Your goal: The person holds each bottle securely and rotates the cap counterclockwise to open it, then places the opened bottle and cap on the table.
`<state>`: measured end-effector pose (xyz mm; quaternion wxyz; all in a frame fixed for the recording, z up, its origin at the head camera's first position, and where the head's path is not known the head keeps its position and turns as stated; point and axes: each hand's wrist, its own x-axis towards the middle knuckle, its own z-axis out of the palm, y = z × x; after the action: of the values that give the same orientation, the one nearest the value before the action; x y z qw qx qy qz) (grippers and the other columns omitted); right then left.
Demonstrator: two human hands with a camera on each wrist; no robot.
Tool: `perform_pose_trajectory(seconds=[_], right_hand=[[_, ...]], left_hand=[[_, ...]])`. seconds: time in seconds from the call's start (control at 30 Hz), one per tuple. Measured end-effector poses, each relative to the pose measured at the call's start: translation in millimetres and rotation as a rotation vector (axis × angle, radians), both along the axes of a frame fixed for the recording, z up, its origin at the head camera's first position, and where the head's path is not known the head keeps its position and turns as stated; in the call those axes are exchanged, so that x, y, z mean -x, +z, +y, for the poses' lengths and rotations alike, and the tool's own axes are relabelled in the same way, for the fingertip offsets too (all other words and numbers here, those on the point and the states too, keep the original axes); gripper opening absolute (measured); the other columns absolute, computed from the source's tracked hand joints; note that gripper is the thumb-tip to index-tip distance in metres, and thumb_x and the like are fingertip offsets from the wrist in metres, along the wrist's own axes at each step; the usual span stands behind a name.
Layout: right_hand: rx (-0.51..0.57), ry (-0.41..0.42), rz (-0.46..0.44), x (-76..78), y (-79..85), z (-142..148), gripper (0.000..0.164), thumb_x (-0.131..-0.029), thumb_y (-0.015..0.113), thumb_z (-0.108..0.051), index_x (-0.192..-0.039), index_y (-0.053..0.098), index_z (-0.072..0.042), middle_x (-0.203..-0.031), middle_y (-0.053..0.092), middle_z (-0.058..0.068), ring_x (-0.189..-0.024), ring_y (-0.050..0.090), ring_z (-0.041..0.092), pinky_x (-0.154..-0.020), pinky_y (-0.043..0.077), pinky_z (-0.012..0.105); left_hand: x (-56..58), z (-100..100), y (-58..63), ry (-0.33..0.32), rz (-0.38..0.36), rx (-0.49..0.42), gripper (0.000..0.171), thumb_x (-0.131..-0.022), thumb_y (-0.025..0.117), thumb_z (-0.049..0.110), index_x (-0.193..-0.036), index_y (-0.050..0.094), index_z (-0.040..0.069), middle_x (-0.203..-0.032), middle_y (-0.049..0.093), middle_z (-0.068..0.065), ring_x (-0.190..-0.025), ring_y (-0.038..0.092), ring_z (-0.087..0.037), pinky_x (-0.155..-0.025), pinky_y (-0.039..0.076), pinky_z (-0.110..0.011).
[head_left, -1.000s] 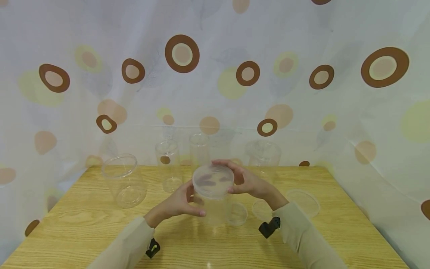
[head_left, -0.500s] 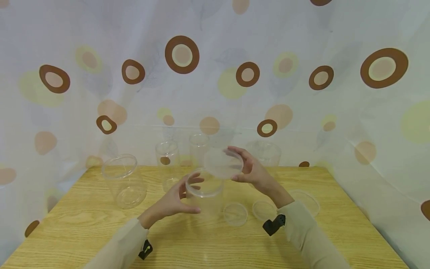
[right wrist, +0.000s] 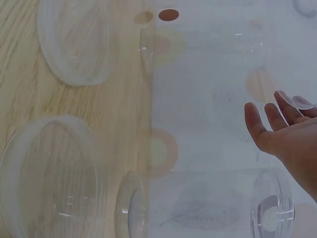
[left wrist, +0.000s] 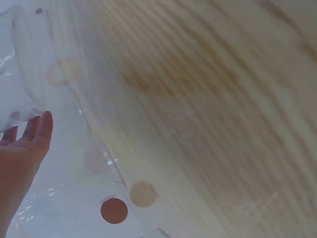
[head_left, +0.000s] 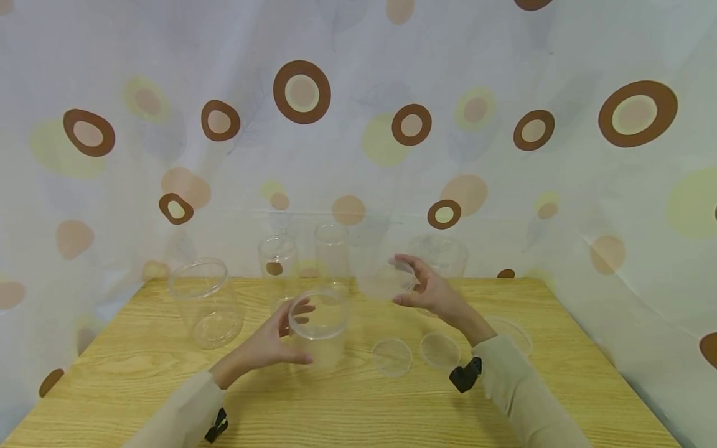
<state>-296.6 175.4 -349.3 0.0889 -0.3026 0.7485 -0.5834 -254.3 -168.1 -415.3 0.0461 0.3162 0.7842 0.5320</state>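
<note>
A clear plastic jar (head_left: 318, 351) with an open top is held upright in front of me. My left hand (head_left: 267, 343) grips its left side, thumb in front and fingers behind the wall. At the left edge of the left wrist view, the fingers (left wrist: 44, 130) reach that jar's wall. To the right, my right hand (head_left: 434, 297) pinches a round translucent lid (head_left: 381, 281) by its right edge, raised over the table's back part. Only a sliver of the lid (right wrist: 297, 102) shows in the right wrist view.
A wide open jar (head_left: 207, 305) stands at left. Two slim clear jars (head_left: 279, 274) and a wide one (head_left: 442, 256) stand along the back. Three clear lids (head_left: 392, 358) lie on the wooden table (head_left: 358, 414) at right. A patterned sheet (head_left: 358, 93) hangs behind.
The right hand has lifted the lid off the jar and moved it right and back. The left hand has carried the jar to the left and a little lower in view.
</note>
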Motion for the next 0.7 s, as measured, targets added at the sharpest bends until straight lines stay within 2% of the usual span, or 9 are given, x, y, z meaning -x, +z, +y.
perform_pose_trajectory(seconds=[0.1, 0.23, 0.3, 0.4, 0.5, 0.6, 0.7], right_hand=[[-0.097, -0.044, 0.011, 2.7, -7.2, 1, 0.077, -0.082, 0.069, -0.020, -0.143, 0.022, -0.024, -0.152, 0.014, 0.008, -0.125, 0.036, 0.042, -0.093, 0.043, 0.046], [-0.210, -0.086, 0.018, 7.9, -16.8, 1, 0.080, -0.081, 0.070, -0.028, -0.144, 0.020, -0.028, -0.153, 0.008, 0.008, -0.125, 0.036, 0.043, -0.092, 0.044, 0.048], [-0.247, -0.101, 0.030, 10.2, -20.6, 1, 0.084, -0.079, 0.071, -0.031, -0.144, 0.019, -0.024, -0.152, 0.009, 0.009, -0.129, 0.031, 0.040, -0.096, 0.040, 0.050], [-0.295, -0.123, 0.076, 13.9, -25.0, -1, 0.088, -0.077, 0.073, -0.033, -0.144, 0.019, -0.013, -0.149, 0.017, 0.014, -0.134, 0.023, 0.035, -0.102, 0.032, 0.053], [-0.365, -0.155, 0.124, 15.8, -27.1, -4, 0.092, -0.074, 0.075, -0.036, -0.141, 0.021, -0.005, -0.145, 0.024, 0.018, -0.134, 0.024, 0.036, -0.102, 0.030, 0.055], [-0.453, -0.190, 0.163, 16.5, -26.8, -7, 0.094, -0.070, 0.078, -0.038, -0.140, 0.026, -0.003, -0.142, 0.030, 0.018, -0.132, 0.028, 0.037, -0.102, 0.031, 0.055], [-0.525, -0.187, 0.217, 19.1, -27.5, -10, 0.091, -0.070, 0.078, -0.037, -0.139, 0.029, -0.003, -0.139, 0.035, 0.019, -0.131, 0.029, 0.039, -0.101, 0.031, 0.057]], left_hand=[[-0.4, -4, -2.7, 0.002, -0.014, 0.009, 0.092, -0.069, 0.080, 0.017, -0.141, 0.023, 0.020, -0.143, 0.033, -0.017, -0.128, 0.033, -0.046, -0.099, 0.031, -0.059], [0.2, -7, -6.2, -0.008, -0.034, 0.006, 0.093, -0.069, 0.080, 0.016, -0.141, 0.022, 0.018, -0.143, 0.031, -0.021, -0.128, 0.031, -0.047, -0.100, 0.029, -0.061], [0.8, -8, -7.9, -0.011, -0.043, 0.002, 0.094, -0.068, 0.080, 0.015, -0.141, 0.021, 0.016, -0.143, 0.030, -0.022, -0.128, 0.031, -0.048, -0.100, 0.028, -0.062], [1.3, -8, -9.6, -0.009, -0.057, 0.003, 0.095, -0.068, 0.081, 0.016, -0.142, 0.021, 0.016, -0.144, 0.029, -0.022, -0.129, 0.030, -0.048, -0.101, 0.027, -0.062], [2.1, -9, -10.9, 0.003, -0.069, 0.011, 0.095, -0.068, 0.081, 0.017, -0.141, 0.021, 0.016, -0.144, 0.027, -0.023, -0.129, 0.029, -0.048, -0.102, 0.026, -0.062], [3.9, -9, -12.2, 0.020, -0.076, 0.032, 0.096, -0.067, 0.082, 0.018, -0.141, 0.022, 0.019, -0.142, 0.028, -0.024, -0.130, 0.030, -0.046, -0.102, 0.026, -0.061], [6.3, -10, -14.6, 0.032, -0.091, 0.049, 0.096, -0.066, 0.082, 0.019, -0.141, 0.022, 0.021, -0.140, 0.028, -0.024, -0.130, 0.031, -0.044, -0.103, 0.026, -0.060]])
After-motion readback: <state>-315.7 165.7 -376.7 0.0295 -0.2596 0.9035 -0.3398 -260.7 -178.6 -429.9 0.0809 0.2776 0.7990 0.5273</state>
